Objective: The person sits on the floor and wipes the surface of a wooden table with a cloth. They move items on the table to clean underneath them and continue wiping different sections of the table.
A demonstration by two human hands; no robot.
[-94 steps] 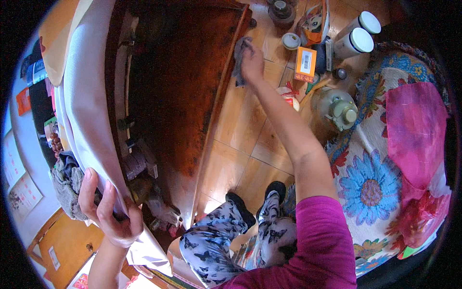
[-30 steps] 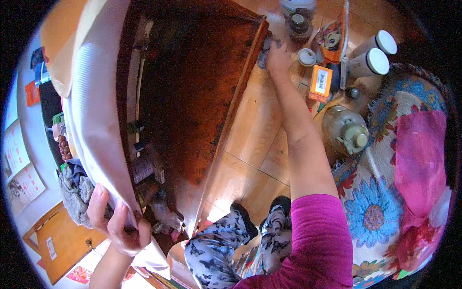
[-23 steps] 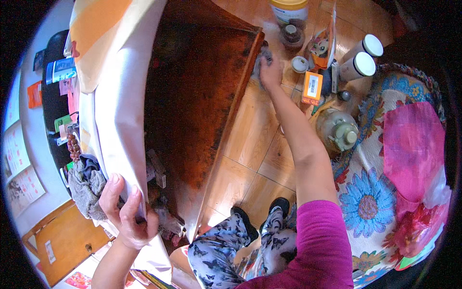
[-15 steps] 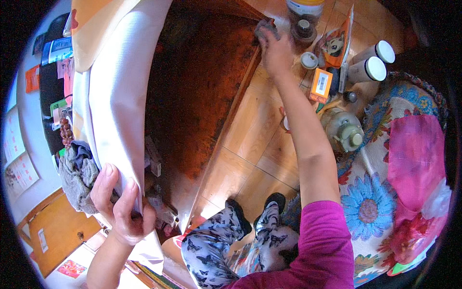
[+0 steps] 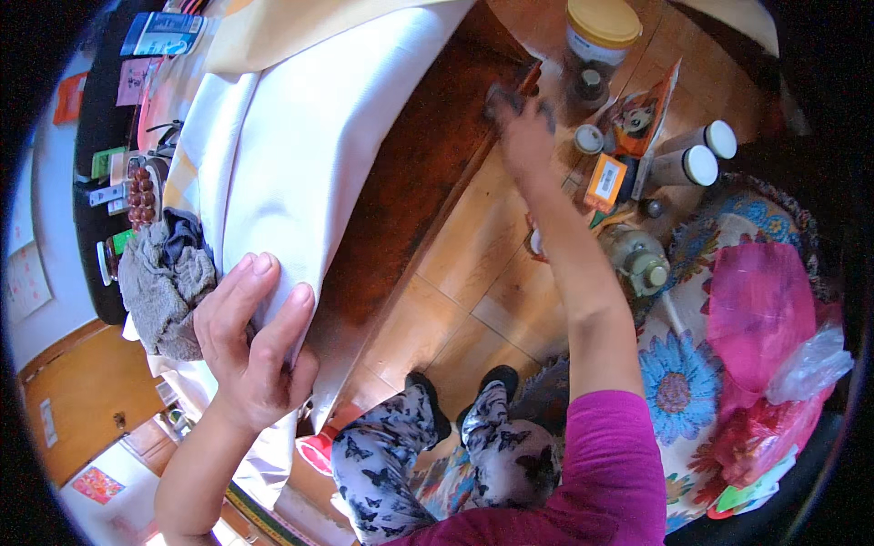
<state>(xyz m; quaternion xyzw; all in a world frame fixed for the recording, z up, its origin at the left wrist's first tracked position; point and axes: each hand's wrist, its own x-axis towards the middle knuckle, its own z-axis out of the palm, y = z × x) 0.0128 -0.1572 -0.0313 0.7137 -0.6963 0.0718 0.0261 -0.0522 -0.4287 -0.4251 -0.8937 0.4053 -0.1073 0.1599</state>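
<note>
On the left, my left hand (image 5: pixel 250 350) is closed on the edge of a tablecloth (image 5: pixel 300 155), whose white backing is folded up. Beneath the lifted cloth lies a dark reddish-brown wooden surface (image 5: pixel 414 168) with worn patches. My right arm stretches far forward, and my right hand (image 5: pixel 528 136) is at the far right edge of this wood. Its fingers are bent over a dark grey rag (image 5: pixel 497 102), slightly smeared by motion. A crumpled grey towel (image 5: pixel 168 296) sits just left of my left hand.
On the tiled floor at right stand a yellow-lidded tub (image 5: pixel 603 32), an orange box (image 5: pixel 604 182), two white-capped containers (image 5: pixel 699 166) and a greenish bottle (image 5: pixel 637 259). A flowered cover (image 5: pixel 678 391) with pink plastic bags (image 5: pixel 760 309) lies nearer. Brown beads (image 5: pixel 141 196) are at left.
My left hand has moved right with the tablecloth, which now hides more of the wood. My right hand has come slightly nearer along the wood's edge. The whole view has shifted a little.
</note>
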